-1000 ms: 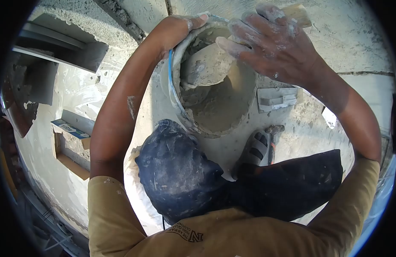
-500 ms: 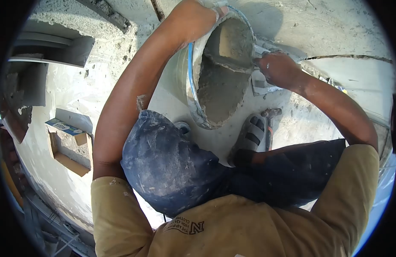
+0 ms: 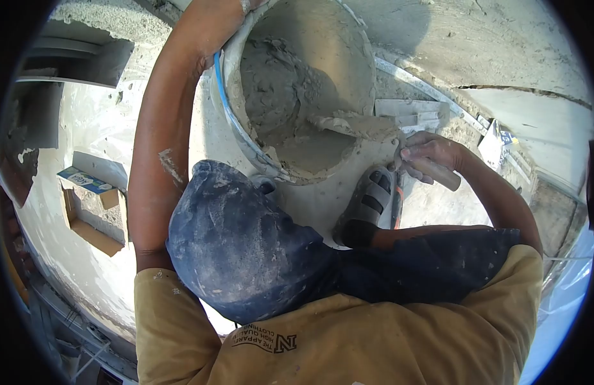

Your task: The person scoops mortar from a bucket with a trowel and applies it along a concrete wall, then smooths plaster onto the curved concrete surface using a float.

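Note:
A round bucket [image 3: 229, 122] with a blue line along its rim stands tilted in front of me, wet grey mortar [image 3: 271, 90] inside it. At the bucket's upper left rim is my left hand [image 3: 236, 16], its fingers mostly cut off by the top edge of the view. My right hand [image 3: 431, 157] is closed round the handle of a trowel [image 3: 361, 125], right of the bucket. The trowel's blade carries mortar and reaches over the rim into the opening.
An open cardboard box [image 3: 94, 236] lies at the left. Right of the bucket are a flat grey tool [image 3: 412, 114] and a long metal strip [image 3: 431, 93]. My sandalled foot [image 3: 369, 199] is just below the bucket, beside an orange-handled tool [image 3: 397, 205].
The bucket has shifted left in view and its opening shows wider. My right hand has moved down, and the mortar-covered trowel blade has come into sight. My left hand is higher and further left.

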### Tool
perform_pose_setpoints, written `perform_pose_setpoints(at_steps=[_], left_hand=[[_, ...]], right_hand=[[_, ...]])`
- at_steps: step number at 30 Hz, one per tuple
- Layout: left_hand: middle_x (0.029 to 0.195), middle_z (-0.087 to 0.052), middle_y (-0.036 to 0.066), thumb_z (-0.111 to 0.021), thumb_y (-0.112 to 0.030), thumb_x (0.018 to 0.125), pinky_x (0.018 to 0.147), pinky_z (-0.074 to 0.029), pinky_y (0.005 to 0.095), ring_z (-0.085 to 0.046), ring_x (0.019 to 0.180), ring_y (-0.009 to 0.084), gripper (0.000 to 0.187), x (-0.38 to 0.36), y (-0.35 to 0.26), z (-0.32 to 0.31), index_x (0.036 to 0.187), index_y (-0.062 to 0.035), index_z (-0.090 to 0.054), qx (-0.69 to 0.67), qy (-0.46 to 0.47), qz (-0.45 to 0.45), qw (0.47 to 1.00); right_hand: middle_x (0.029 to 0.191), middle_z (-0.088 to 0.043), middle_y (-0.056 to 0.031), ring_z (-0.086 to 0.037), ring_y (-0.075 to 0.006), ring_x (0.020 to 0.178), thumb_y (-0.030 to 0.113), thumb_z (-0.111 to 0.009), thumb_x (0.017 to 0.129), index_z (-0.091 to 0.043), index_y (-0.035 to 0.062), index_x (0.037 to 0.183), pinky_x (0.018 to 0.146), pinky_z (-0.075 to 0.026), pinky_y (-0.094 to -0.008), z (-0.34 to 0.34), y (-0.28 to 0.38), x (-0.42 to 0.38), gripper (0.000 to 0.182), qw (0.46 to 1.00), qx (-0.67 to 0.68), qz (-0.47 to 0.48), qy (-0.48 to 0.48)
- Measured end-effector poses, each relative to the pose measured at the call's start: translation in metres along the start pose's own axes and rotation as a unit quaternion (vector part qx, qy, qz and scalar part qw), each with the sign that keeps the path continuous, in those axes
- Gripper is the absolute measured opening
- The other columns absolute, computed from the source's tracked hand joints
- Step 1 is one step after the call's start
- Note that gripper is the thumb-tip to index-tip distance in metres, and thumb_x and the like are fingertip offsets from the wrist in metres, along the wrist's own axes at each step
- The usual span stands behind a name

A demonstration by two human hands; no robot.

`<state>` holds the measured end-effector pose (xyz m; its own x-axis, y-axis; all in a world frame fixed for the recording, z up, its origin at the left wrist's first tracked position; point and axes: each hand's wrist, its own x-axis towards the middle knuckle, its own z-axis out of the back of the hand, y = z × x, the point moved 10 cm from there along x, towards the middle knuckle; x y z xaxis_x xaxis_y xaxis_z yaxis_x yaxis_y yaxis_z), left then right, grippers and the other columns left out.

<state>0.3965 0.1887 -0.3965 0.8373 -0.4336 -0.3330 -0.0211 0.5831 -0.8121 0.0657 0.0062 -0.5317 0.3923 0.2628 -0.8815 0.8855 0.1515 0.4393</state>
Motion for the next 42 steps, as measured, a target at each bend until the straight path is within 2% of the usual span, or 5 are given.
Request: perform_pose_setpoints(at_steps=[14, 18, 22, 28, 42], left_hand=[[0.095, -0.070, 0.025, -0.076, -0.047, 0.083, 0.074, -0.055, 0.0333, -0.070, 0.079, 0.0264, 0.067, -0.014, 0.005, 0.010, 0.106, 0.0160, -0.065, -0.002, -0.036, 0.064, 0.997], [0.097, -0.070, 0.023, -0.073, -0.044, 0.086, 0.077, -0.055, 0.0327, -0.070, 0.082, 0.0257, 0.062, -0.002, 0.030, 0.021, 0.110, 0.0124, -0.066, -0.075, -0.019, 0.005, 0.997], [0.098, -0.071, 0.022, -0.071, -0.042, 0.088, 0.080, -0.053, 0.0324, -0.070, 0.085, 0.0251, 0.058, -0.005, 0.025, 0.013, 0.114, 0.0098, -0.065, -0.077, 0.004, -0.016, 0.997], [0.099, -0.072, 0.019, -0.067, -0.039, 0.091, 0.084, -0.052, 0.0320, -0.069, 0.089, 0.0244, 0.053, -0.021, 0.007, -0.006, 0.119, 0.0060, -0.065, -0.033, 0.043, -0.077, 0.996], [0.113, -0.070, 0.015, -0.061, -0.028, 0.099, 0.092, -0.047, 0.0309, -0.063, 0.101, 0.0188, 0.041, -0.020, 0.021, 0.004, 0.127, 0.0012, -0.063, -0.097, 0.056, -0.090, 0.990]], right_hand=[[0.053, -0.050, -0.0065, -0.045, -0.0137, 0.033, 0.046, -0.054, 0.097, -0.064, -0.0047, 0.095, 0.030, -0.036, -0.0289, 0.023, 0.005, -0.033, 0.052, 0.990, 0.068, -0.121, -0.039], [0.055, -0.051, -0.0055, -0.046, -0.0131, 0.037, 0.044, -0.060, 0.094, -0.065, -0.0023, 0.091, 0.033, -0.037, -0.0285, 0.040, 0.000, -0.128, 0.047, 0.970, 0.000, -0.158, -0.183], [0.059, -0.053, -0.0034, -0.054, -0.0114, 0.050, 0.033, -0.066, 0.090, -0.066, 0.0010, 0.092, 0.044, -0.043, -0.0275, 0.041, 0.024, -0.148, 0.032, 0.953, -0.116, -0.064, -0.274], [0.089, -0.067, -0.0244, -0.064, -0.0427, 0.085, 0.019, -0.068, 0.087, -0.064, -0.0008, 0.104, 0.080, -0.051, -0.0472, -0.008, 0.051, -0.074, 0.026, 0.876, -0.450, -0.025, -0.171], [0.109, -0.064, -0.0261, -0.062, -0.0459, 0.095, 0.018, -0.069, 0.082, -0.062, 0.0018, 0.118, 0.085, -0.051, -0.0489, 0.070, 0.100, -0.024, 0.040, 0.640, -0.487, 0.276, -0.526]])
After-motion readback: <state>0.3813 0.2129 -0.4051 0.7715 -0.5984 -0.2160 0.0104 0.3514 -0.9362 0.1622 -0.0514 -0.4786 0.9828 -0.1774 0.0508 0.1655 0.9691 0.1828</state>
